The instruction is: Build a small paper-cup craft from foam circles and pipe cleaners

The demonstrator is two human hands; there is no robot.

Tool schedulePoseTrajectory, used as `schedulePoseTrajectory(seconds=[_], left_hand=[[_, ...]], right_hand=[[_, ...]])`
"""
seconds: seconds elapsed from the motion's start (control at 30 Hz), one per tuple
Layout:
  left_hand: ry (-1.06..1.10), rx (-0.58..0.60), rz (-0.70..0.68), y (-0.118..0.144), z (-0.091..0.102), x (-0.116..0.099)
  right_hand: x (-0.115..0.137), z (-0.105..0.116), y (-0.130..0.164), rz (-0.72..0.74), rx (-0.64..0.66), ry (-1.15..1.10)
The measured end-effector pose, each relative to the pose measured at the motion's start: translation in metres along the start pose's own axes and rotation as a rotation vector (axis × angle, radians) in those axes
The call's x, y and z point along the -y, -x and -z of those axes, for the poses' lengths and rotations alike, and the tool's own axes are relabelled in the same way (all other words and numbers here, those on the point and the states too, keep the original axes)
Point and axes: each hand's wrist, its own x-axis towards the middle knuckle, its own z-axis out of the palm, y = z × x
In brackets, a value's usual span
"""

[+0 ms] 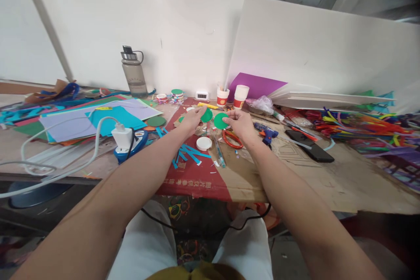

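Note:
My left hand [193, 119] pinches a green paper disc [207, 116] at its left edge, just above the cardboard sheet [243, 175]. My right hand [240, 121] holds a second green paper disc [220, 120] by its right edge. The two discs sit side by side, almost touching, between my hands. Below them lie a white round lid [204, 143], red-handled scissors [232, 139] and several blue paper strips [190, 153].
A grey water bottle [134, 74] stands at the wall. Two paper cups [232, 96], a blue glue gun [267, 132], a black phone [310, 146], a white charger on a power strip [126, 140], coloured paper sheets [85, 120] and pipe cleaners [364, 127] crowd the table.

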Motion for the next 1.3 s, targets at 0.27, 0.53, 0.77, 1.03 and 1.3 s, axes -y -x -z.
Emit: schedulePoseTrajectory(seconds=[0.27, 0.53, 0.77, 1.03, 1.3], left_hand=[[-0.537, -0.102, -0.077, -0.002, 0.007, 0.004], [-0.9, -0.028, -0.146, -0.01, 0.012, 0.004], [-1.058, 0.007, -0.244, -0.006, 0.015, 0.003], [-0.819, -0.061, -0.122, -0.007, 0.014, 0.002], [-1.089, -0.022, -0.148, -0.002, 0.012, -0.001]], right_hand=[[-0.009, 0.0, -0.001, 0.031, 0.033, 0.074], [-0.007, 0.002, -0.003, -0.02, -0.03, 0.129], [-0.01, 0.003, -0.003, -0.016, -0.026, 0.094], [-0.011, 0.0, -0.002, -0.046, -0.03, -0.078], [-0.012, -0.002, 0.0, -0.089, -0.014, -0.112]])
